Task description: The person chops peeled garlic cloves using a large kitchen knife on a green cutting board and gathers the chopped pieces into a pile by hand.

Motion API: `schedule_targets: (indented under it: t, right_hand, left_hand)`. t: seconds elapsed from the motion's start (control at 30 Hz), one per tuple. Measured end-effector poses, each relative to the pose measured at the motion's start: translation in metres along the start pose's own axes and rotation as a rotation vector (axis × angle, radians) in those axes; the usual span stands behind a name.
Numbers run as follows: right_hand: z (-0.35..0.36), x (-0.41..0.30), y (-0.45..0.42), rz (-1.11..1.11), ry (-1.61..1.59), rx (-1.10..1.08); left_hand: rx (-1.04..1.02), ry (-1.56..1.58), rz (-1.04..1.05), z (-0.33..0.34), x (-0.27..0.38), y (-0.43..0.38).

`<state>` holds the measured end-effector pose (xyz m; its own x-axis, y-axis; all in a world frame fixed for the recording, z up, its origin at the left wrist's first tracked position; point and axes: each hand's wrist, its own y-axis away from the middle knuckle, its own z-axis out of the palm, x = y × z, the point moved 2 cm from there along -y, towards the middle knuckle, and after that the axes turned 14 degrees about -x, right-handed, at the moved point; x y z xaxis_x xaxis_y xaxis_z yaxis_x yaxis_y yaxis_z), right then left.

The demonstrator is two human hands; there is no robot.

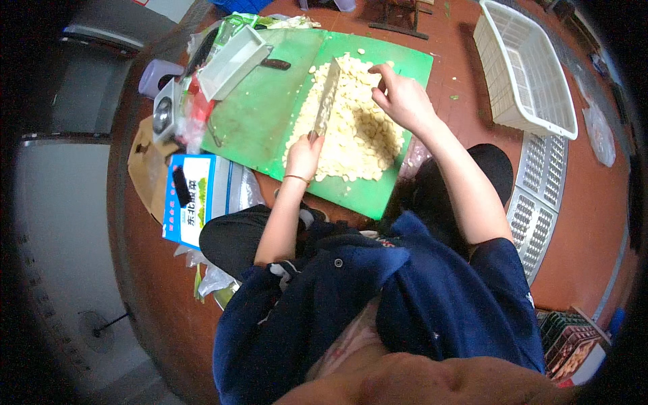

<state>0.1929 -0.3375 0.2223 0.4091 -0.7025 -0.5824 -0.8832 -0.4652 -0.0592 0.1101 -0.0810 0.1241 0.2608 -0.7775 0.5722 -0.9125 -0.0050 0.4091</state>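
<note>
My left hand (304, 158) grips the handle of a cleaver (326, 98). Its broad blade points away from me and bears pale bits. Around and beneath the blade spreads a thick heap of pale peeled garlic cloves (349, 131), some looking cut. The heap lies on a green cutting board (379, 197). Over its right part hovers my right hand (405, 101), thumb and forefinger apart, with nothing visible between them. Its shadow falls on the cloves.
Left of the heap lies a brown-handled knife (276, 64), near a white rectangular tray (235, 66). Farther left stand a scale (164, 111) and a printed carton (190, 202). At right are a white plastic basket (536, 76) and perforated metal floor plates (531, 217).
</note>
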Motion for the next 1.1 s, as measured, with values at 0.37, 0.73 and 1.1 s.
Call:
schedule_targets:
  t: [0.37,0.73,1.1]
  right_hand:
    - [0.005,-0.002,0.003,-0.005,-0.008,0.003]
    - [0.009,0.005,-0.002,-0.045,0.038,0.052]
    - [0.005,0.009,-0.001,-0.018,0.035,0.035]
  left_hand:
    - [0.022,-0.086,0.073,0.027,-0.001,-0.003]
    - [-0.024,-0.119,0.003,0.028,-0.006,-0.011]
    - [-0.055,-0.097,-0.036,0.007,0.004,-0.004]
